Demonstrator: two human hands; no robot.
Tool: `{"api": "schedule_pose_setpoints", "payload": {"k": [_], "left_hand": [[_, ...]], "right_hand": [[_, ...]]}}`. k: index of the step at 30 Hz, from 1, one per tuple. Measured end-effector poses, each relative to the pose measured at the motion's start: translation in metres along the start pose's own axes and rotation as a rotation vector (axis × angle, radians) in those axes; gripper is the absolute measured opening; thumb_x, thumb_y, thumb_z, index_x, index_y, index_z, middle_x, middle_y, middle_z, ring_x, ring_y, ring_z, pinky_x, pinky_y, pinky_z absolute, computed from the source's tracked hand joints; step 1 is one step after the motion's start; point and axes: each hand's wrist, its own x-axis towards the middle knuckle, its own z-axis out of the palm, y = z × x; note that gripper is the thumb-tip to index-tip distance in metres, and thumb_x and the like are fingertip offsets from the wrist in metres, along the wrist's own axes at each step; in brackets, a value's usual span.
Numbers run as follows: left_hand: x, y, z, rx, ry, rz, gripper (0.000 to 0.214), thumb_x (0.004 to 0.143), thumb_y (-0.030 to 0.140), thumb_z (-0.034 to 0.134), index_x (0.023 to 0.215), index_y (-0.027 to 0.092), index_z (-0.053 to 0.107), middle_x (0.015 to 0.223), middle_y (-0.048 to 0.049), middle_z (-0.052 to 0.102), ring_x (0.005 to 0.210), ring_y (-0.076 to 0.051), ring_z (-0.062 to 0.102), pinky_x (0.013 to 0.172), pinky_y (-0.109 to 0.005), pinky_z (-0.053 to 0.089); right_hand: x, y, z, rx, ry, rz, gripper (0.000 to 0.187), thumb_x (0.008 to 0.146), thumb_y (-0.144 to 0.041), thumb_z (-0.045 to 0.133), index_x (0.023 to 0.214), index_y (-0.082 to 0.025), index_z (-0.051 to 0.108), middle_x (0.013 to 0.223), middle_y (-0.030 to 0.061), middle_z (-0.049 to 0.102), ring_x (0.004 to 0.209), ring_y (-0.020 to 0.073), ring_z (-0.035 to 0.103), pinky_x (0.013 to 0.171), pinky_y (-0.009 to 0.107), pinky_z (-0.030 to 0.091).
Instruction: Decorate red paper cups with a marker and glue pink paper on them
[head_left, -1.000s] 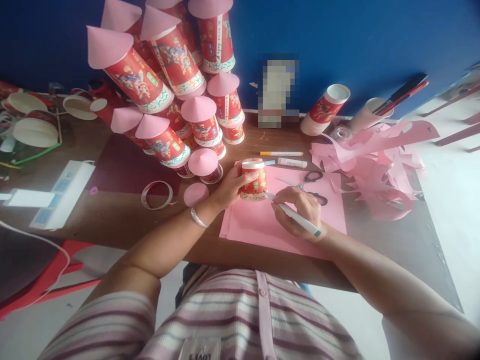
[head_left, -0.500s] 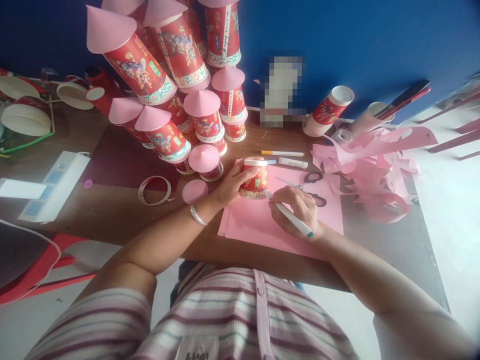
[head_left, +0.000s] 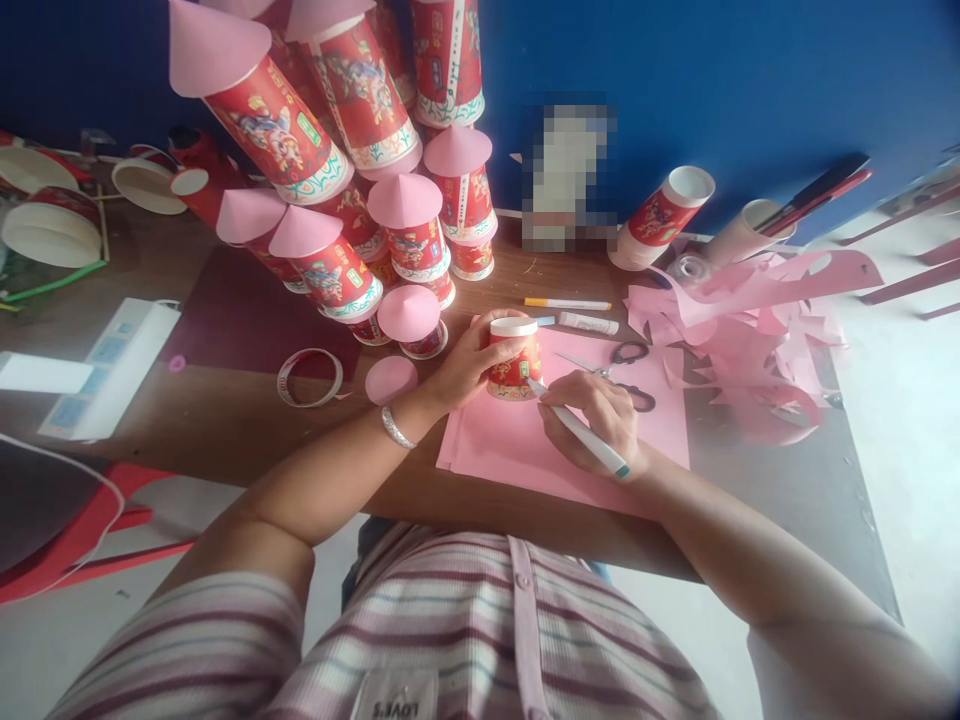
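Observation:
My left hand is wrapped round a red printed paper cup, its white rim facing up. A patterned band runs along the cup's lower edge. In my right hand is a white marker pen with a green end, its tip at the cup's lower right side. Beneath both hands lie pink paper sheets. Scissors with dark handles rest on the paper, just beyond my right hand. Behind the cup are a capped yellow-and-white marker and a whitish tube.
Stacked red cups with pink paper cones stand at the back left. Pink paper scraps heap up on the right, near a red tube and a tape roll. A paper ring and a power strip lie left.
The cup has tipped slightly towards me, so more of its top opening shows. My right hand and marker stay close to its lower edge. The whole view has shifted a little.

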Motion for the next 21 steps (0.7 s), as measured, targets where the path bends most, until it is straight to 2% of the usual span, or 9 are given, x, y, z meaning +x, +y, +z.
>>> {"api": "schedule_pose_setpoints", "payload": {"k": [3, 5, 10, 21], "left_hand": [[0.0011, -0.0027, -0.0018, 0.062, 0.016, 0.023, 0.049, 0.080, 0.047, 0.089, 0.113, 0.021, 0.064, 0.098, -0.0013, 0.067, 0.089, -0.017, 0.066, 0.088, -0.034, 0.053], [0.0009, -0.0042, -0.0031, 0.093, 0.033, 0.022, 0.050, 0.080, 0.048, 0.089, 0.114, 0.020, 0.063, 0.095, -0.0005, 0.065, 0.089, -0.017, 0.065, 0.090, -0.033, 0.052], [-0.0015, -0.0041, -0.0032, 0.148, 0.042, 0.018, 0.048, 0.082, 0.049, 0.088, 0.114, 0.021, 0.065, 0.098, -0.0025, 0.065, 0.095, -0.019, 0.065, 0.095, -0.035, 0.053], [-0.0015, -0.0039, -0.0034, 0.185, 0.033, 0.011, 0.048, 0.083, 0.049, 0.087, 0.115, 0.021, 0.065, 0.098, -0.0028, 0.063, 0.092, -0.019, 0.062, 0.092, -0.035, 0.052]], "right_hand": [[0.0005, -0.0003, 0.0005, -0.003, -0.002, -0.013, 0.024, 0.093, -0.006, 0.069, 0.107, -0.025, 0.062, 0.079, -0.0014, 0.071, 0.062, 0.0155, 0.069, 0.055, 0.027, 0.054], [0.0006, -0.0001, 0.0004, 0.001, -0.005, -0.020, 0.025, 0.093, -0.006, 0.068, 0.109, -0.025, 0.063, 0.080, -0.0009, 0.071, 0.062, 0.0156, 0.068, 0.055, 0.027, 0.054], [-0.0001, 0.0007, -0.0007, -0.017, -0.031, -0.015, 0.023, 0.095, -0.008, 0.066, 0.109, -0.025, 0.062, 0.081, -0.0011, 0.071, 0.063, 0.0152, 0.068, 0.055, 0.027, 0.053], [0.0019, -0.0002, 0.0005, -0.073, -0.042, -0.056, 0.021, 0.095, -0.006, 0.066, 0.105, -0.023, 0.059, 0.081, 0.0009, 0.073, 0.063, 0.0147, 0.070, 0.056, 0.026, 0.055]]}}
